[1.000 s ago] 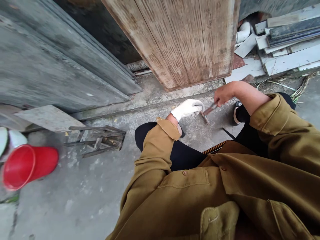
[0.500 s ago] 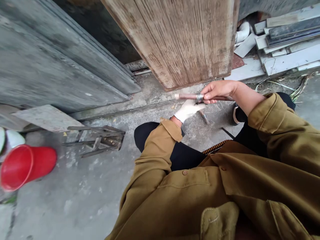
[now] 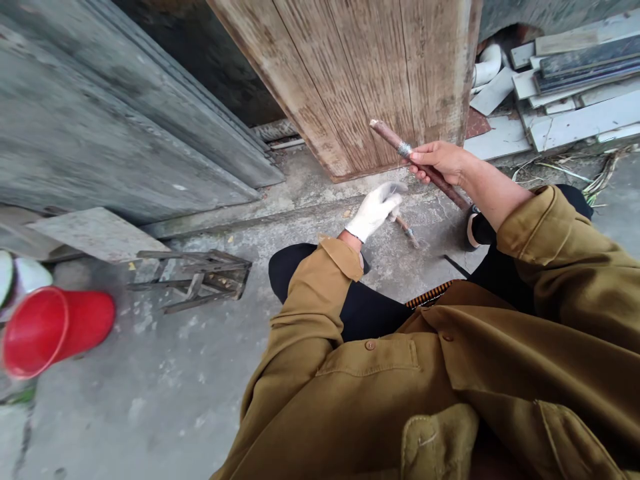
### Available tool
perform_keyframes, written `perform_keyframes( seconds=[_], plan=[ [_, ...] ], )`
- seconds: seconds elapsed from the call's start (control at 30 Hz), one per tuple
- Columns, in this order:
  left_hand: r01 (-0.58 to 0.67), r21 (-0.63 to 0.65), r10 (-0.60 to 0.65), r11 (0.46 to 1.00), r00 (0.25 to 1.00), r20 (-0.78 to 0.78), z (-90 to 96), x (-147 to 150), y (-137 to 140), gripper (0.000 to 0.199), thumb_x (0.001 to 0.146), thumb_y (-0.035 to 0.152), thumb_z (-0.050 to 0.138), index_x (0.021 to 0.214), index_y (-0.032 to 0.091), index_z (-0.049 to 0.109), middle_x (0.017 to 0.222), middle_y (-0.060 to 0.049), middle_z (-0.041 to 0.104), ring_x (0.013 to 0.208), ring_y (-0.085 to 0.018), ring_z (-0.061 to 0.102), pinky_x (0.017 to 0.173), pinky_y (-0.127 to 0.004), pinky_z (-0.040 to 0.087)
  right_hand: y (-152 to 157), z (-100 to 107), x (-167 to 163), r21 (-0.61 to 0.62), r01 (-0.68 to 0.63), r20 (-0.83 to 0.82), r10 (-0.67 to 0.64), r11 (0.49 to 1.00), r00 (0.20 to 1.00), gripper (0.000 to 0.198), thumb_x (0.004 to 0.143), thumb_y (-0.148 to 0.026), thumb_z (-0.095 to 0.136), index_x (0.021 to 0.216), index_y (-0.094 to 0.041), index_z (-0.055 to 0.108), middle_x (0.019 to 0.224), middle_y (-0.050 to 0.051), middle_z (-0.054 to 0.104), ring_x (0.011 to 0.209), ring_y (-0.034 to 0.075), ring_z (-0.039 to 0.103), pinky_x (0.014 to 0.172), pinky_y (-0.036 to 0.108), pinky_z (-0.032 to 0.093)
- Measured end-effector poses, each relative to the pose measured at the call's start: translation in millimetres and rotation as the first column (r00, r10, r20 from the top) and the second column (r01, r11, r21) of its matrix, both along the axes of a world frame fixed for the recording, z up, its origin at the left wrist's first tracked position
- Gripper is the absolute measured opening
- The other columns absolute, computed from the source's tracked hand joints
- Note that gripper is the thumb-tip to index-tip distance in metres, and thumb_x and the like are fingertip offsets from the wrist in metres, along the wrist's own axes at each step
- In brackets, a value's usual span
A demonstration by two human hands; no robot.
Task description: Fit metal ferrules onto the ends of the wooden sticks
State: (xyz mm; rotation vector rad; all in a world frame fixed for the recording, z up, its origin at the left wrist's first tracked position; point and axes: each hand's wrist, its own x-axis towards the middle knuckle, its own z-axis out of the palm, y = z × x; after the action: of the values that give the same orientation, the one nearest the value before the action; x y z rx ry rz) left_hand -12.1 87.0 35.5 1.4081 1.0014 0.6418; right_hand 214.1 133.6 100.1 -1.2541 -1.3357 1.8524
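My right hand (image 3: pixel 437 162) is closed round a brown wooden stick (image 3: pixel 453 192), which slants up to the left with its pale cut end in front of the planks. Grey wire (image 3: pixel 404 150) is wound round the stick just beyond my fingers. Below and to the left, my left hand (image 3: pixel 373 212), in a white glove, is apart from the stick. Its fingers are loosely curved, partly blurred, and nothing shows between them. A shorter stick (image 3: pixel 404 228) with wire at its end appears to lie on the ground, partly behind the glove.
A wooden plank panel (image 3: pixel 370 80) leans ahead, with grey boards (image 3: pixel 125 127) to its left. Stacked boards and tiles (image 3: pixel 575 87) lie at the right. A small wooden stool (image 3: pixel 200 280) and a red bucket (image 3: pixel 60 330) are on the concrete at left.
My left hand has come off the wired part of the stick and moved slightly down. My right hand has raised and tilted the stick, its pale end now higher.
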Motion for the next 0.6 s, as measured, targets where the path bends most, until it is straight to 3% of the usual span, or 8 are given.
perform_keyframes(
  seconds=[0.1,0.2,0.27,0.33,0.4,0.47,0.53,0.6],
  plan=[
    [-0.039,0.167,0.051,0.985,0.997,-0.066,0.1,-4,-2,0.037,0.106,0.049,0.059,0.121,0.016,0.071,0.068,0.002,0.059,0.062,-0.014,0.058,0.069,-0.028,0.052,3,6,6,0.076,0.056,0.072,-0.061,0.996,0.996,0.036,0.103,-0.054,0.073,0.092,-0.021,0.064,0.066,0.001,0.056,0.06,0.014,0.052,0.053,0.025,0.044],
    [0.027,0.396,0.079,0.918,0.965,-0.25,2.8,-7,-1,0.033,0.106,0.045,0.058,0.11,0.019,0.077,0.088,-0.006,0.072,0.091,-0.021,0.07,0.097,-0.036,0.056,9,3,13,0.162,0.062,0.167,-0.089,0.985,0.982,0.038,0.104,-0.056,0.07,0.094,-0.02,0.065,0.068,0.002,0.056,0.062,0.015,0.054,0.056,0.027,0.045],
    [0.098,0.541,0.095,0.835,0.943,-0.318,4.9,-8,-1,0.03,0.103,0.044,0.062,0.098,0.02,0.08,0.104,-0.009,0.077,0.114,-0.026,0.07,0.122,-0.047,0.045,12,-1,14,0.216,0.032,0.312,-0.1,0.976,0.945,0.038,0.106,-0.056,0.066,0.097,-0.019,0.068,0.068,0.003,0.057,0.065,0.016,0.056,0.059,0.029,0.047],
    [0.135,0.584,0.052,0.801,0.955,-0.293,6.4,-8,-2,0.029,0.101,0.044,0.065,0.094,0.021,0.08,0.112,-0.01,0.078,0.118,-0.027,0.07,0.129,-0.05,0.039,12,-4,13,0.256,-0.056,0.522,-0.089,0.965,0.848,0.035,0.107,-0.051,0.063,0.101,-0.017,0.073,0.072,0.006,0.062,0.071,0.019,0.06,0.065,0.031,0.05],
    [0.115,0.466,-0.022,0.877,0.98,-0.2,7.7,-9,-5,0.034,0.103,0.046,0.061,0.102,0.019,0.081,0.099,-0.009,0.077,0.095,-0.023,0.073,0.112,-0.045,0.054,10,-3,10,0.259,-0.229,0.732,-0.036,0.938,0.68,0.031,0.106,-0.043,0.064,0.105,-0.015,0.077,0.083,0.01,0.07,0.085,0.022,0.067,0.077,0.033,0.052],
    [0.07,0.254,-0.046,0.965,0.994,-0.097,9.2,-10,-7,0.039,0.104,0.049,0.06,0.111,0.016,0.08,0.077,-0.005,0.071,0.066,-0.016,0.065,0.079,-0.035,0.059,5,0,8,0.217,-0.395,0.833,0.041,0.893,0.551,0.03,0.103,-0.042,0.068,0.109,-0.015,0.08,0.095,0.011,0.075,0.1,0.025,0.07,0.089,0.035,0.052],
    [0.05,0.099,-0.045,0.994,0.998,-0.052,10.7,-14,-5,0.038,0.1,0.048,0.065,0.107,0.014,0.08,0.066,-0.002,0.066,0.052,-0.012,0.053,0.06,-0.028,0.05,-1,5,7,0.197,-0.47,0.821,0.117,0.86,0.558,0.033,0.1,-0.048,0.072,0.111,-0.018,0.081,0.099,0.01,0.077,0.105,0.026,0.071,0.092,0.034,0.052],
    [0.052,0.066,-0.046,0.996,0.995,-0.09,11.8,-19,1,0.028,0.092,0.041,0.072,0.096,0.013,0.08,0.069,-0.003,0.069,0.054,-0.011,0.054,0.058,-0.026,0.046,-6,11,7,0.211,-0.466,0.739,0.172,0.859,0.652,0.038,0.098,-0.055,0.075,0.111,-0.02,0.081,0.093,0.009,0.076,0.098,0.024,0.072,0.087,0.032,0.053]
  ],
)
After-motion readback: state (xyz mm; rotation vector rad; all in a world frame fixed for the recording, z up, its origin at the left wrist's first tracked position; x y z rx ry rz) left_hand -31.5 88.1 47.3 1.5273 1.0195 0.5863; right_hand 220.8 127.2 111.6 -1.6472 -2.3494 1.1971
